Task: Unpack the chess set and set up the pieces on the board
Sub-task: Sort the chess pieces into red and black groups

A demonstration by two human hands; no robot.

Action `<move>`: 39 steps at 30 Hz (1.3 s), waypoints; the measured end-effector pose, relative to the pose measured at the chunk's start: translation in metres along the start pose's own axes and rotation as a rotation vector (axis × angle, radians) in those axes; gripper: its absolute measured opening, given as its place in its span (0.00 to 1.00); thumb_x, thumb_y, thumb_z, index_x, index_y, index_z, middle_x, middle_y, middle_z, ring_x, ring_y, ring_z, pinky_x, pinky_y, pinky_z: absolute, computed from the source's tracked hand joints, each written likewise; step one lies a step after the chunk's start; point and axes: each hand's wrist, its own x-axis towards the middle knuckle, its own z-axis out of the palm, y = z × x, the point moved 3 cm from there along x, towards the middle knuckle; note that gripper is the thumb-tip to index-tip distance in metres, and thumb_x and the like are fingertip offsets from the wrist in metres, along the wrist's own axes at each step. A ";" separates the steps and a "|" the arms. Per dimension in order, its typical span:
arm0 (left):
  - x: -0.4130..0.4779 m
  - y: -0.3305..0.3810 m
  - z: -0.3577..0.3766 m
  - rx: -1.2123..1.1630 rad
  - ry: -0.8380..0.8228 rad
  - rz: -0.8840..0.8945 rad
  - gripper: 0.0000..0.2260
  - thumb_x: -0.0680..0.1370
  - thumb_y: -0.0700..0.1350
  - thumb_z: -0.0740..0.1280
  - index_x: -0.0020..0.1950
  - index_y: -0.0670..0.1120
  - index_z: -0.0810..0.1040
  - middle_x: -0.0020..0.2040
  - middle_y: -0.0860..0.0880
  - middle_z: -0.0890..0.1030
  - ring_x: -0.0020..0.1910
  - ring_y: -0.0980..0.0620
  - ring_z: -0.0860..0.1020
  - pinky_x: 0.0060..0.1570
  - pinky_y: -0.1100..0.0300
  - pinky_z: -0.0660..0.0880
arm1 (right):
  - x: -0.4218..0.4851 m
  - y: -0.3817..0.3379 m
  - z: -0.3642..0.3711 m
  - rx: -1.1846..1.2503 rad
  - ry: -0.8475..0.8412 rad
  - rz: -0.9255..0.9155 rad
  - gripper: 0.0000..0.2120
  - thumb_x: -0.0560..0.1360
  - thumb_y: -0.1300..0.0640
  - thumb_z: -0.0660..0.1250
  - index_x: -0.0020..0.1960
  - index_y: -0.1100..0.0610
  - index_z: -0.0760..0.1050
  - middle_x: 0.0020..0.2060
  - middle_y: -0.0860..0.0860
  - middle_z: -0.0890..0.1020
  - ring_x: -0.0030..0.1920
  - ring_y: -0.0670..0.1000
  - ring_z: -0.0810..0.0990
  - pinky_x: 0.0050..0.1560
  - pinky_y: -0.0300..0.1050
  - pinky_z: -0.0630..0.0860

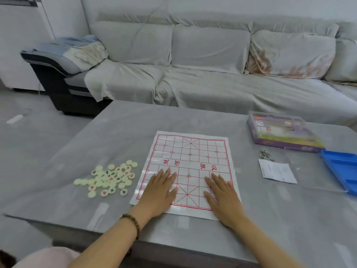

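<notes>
Board [190, 151]: a thin white sheet with a red grid, lying flat on the grey table [125, 132] in front of the person. Its long axis runs away from the person toward the sofa [193, 55], and its near edge is roughly parallel to the table's near edge. The river band with red characters crosses the middle, and a crossed palace box sits at each end. Left hand [159, 192]: palm down on the near-left part of the sheet, fingers straight and close together, pointing away, nothing held. Right hand [222, 198]: palm down on the near-right part, fingers straight, likewise holding nothing. The hands lie apart, with the near palace box between them. A beaded bracelet [133, 223] is on the left wrist. Pieces [108, 177]: pale round discs in a loose heap on the table, left of the board and clear of its edge; some show red or black characters, others a blank face. Right of the board are a paper slip [277, 171], small metal rings [265, 154], a purple box [284, 136] and a blue tray [342, 171].
</notes>
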 end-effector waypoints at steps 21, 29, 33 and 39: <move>-0.039 -0.165 -0.059 -0.154 0.303 -0.230 0.22 0.81 0.55 0.45 0.73 0.54 0.61 0.74 0.54 0.62 0.73 0.53 0.54 0.70 0.59 0.48 | 0.115 -0.205 0.023 0.218 -0.052 -0.340 0.16 0.76 0.57 0.65 0.63 0.51 0.75 0.58 0.47 0.77 0.58 0.48 0.74 0.57 0.38 0.65; 0.003 -0.167 -0.072 -0.156 0.298 -0.142 0.14 0.80 0.54 0.56 0.64 0.59 0.73 0.58 0.56 0.71 0.60 0.55 0.65 0.58 0.60 0.60 | 0.150 -0.209 0.037 0.318 0.048 -0.277 0.08 0.73 0.51 0.69 0.48 0.52 0.82 0.42 0.48 0.80 0.45 0.48 0.76 0.52 0.44 0.68; 0.015 -0.172 -0.077 -0.287 0.360 -0.209 0.10 0.76 0.57 0.63 0.54 0.58 0.80 0.51 0.56 0.74 0.55 0.56 0.68 0.55 0.59 0.64 | 0.172 -0.197 0.041 0.386 0.047 -0.145 0.08 0.73 0.46 0.68 0.44 0.49 0.81 0.40 0.44 0.77 0.44 0.46 0.74 0.48 0.42 0.70; 0.030 -0.183 -0.076 -0.439 0.457 -0.313 0.04 0.74 0.53 0.68 0.42 0.55 0.79 0.40 0.59 0.75 0.47 0.55 0.71 0.48 0.59 0.68 | 0.189 -0.190 0.043 0.462 0.059 -0.075 0.05 0.71 0.45 0.70 0.42 0.45 0.77 0.42 0.46 0.77 0.44 0.46 0.74 0.49 0.45 0.73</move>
